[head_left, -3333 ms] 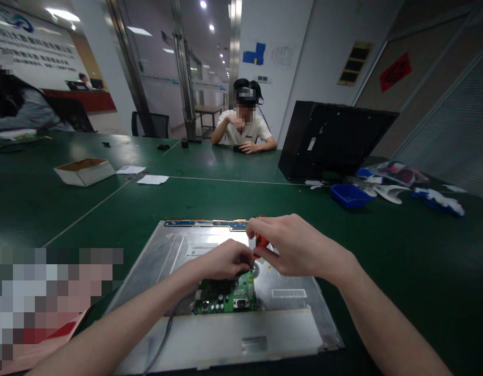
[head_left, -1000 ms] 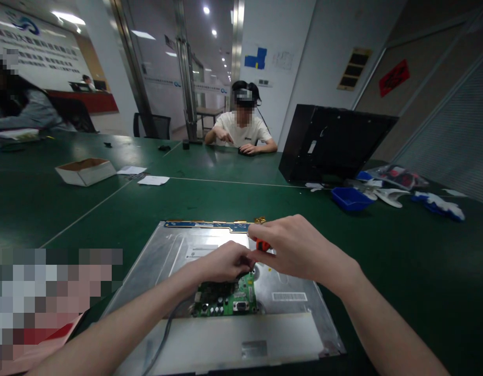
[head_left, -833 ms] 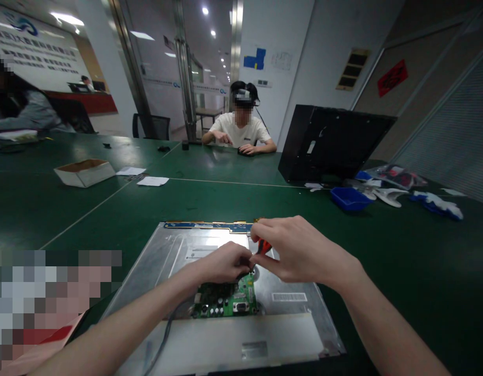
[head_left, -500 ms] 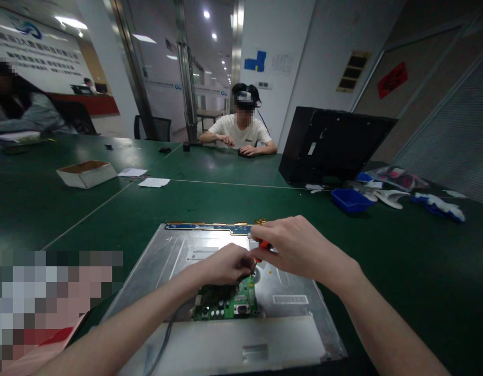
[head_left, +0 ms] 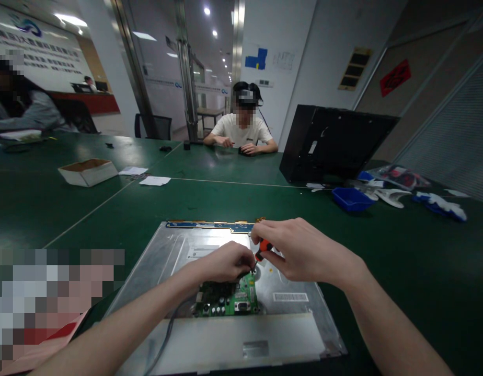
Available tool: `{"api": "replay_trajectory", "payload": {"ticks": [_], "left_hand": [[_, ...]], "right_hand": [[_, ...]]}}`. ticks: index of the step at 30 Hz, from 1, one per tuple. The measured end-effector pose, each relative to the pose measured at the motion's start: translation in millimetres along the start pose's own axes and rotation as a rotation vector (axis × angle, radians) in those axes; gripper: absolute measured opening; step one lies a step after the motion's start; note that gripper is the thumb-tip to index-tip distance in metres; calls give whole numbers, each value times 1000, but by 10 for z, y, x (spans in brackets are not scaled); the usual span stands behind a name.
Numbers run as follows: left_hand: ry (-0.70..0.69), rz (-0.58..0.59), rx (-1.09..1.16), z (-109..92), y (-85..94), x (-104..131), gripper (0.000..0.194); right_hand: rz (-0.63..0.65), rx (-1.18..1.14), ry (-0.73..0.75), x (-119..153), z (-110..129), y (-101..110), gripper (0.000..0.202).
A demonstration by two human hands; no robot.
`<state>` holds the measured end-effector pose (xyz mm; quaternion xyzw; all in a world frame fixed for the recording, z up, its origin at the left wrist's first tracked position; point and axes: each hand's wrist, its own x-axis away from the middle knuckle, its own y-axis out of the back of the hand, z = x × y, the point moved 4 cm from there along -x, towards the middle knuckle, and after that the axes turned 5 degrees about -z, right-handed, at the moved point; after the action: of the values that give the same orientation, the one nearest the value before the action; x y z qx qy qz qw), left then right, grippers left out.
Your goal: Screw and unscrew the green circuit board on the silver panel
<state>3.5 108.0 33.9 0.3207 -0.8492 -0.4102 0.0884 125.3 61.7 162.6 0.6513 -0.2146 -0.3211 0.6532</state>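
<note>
Head view: your right hand [head_left: 304, 251] curls round an orange screwdriver [head_left: 265, 245], its tip indistinct near the green board [head_left: 246, 296]; your left hand [head_left: 228, 262], bunched, hides whether it grips anything.

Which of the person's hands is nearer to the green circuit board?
Left. The left hand is at the green circuit board's far edge; the right hand is farther off to the right, holding an orange-and-black screwdriver.
</note>
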Motion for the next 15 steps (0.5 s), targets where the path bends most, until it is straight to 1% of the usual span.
{"api": "replay_trajectory", "payload": {"ticks": [5, 10, 13, 15], "left_hand": [[-1, 0, -15, 6, 5, -1, 19], [-2, -4, -3, 15, -2, -4, 21], [-10, -1, -7, 18, -8, -2, 21], [-16, 0, -12, 22, -10, 0, 19]], "right_hand": [[-3, 11, 2, 4, -8, 2, 10], [-4, 13, 5, -2, -7, -2, 8], [-30, 66, -20, -8, -11, 1, 6], [-40, 109, -48, -17, -15, 1, 11]]}}
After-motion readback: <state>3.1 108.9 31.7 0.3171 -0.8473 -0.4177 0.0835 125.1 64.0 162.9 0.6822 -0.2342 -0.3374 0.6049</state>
